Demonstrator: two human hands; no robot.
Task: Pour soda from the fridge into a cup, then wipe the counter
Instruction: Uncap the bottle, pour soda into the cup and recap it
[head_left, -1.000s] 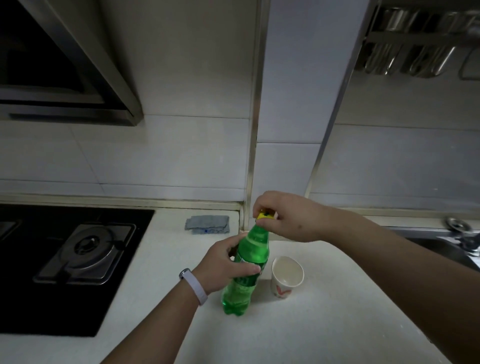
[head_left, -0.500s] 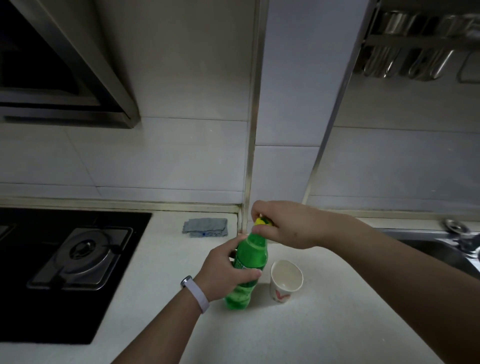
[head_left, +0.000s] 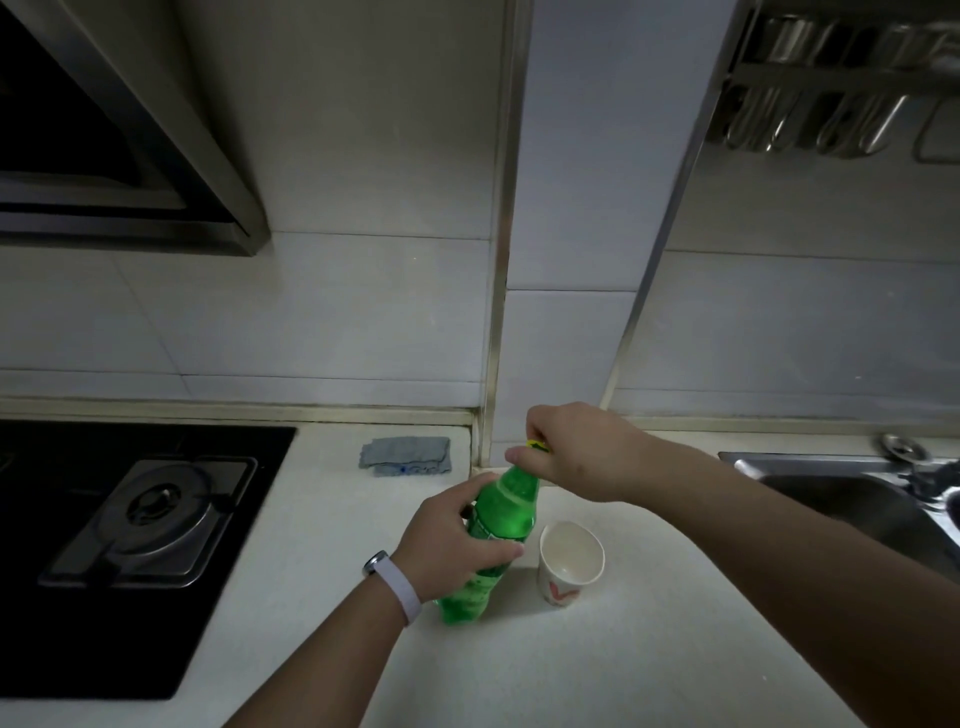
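A green soda bottle (head_left: 503, 514) stands on the white counter (head_left: 597, 665), leaning a little to the right. My left hand (head_left: 451, 545) grips its middle from the left. My right hand (head_left: 571, 452) sits over the top and pinches the yellow cap (head_left: 535, 445), most of which is hidden by my fingers. Just right of the bottle stands a white paper cup (head_left: 569, 564) with a red mark, upright, and I see no liquid in it. A folded grey cloth (head_left: 406, 455) lies near the back wall, left of the bottle.
A black gas hob (head_left: 140, 525) fills the counter's left side under a range hood (head_left: 124, 156). A steel sink (head_left: 857, 499) with a tap lies at the right. Metal utensils hang from a rack (head_left: 831, 83) at the top right.
The view has shifted slightly, so bottle and hands sit a little lower in frame. My right hand stays on the cap with its fingers shifted a little; the left keeps its grip.
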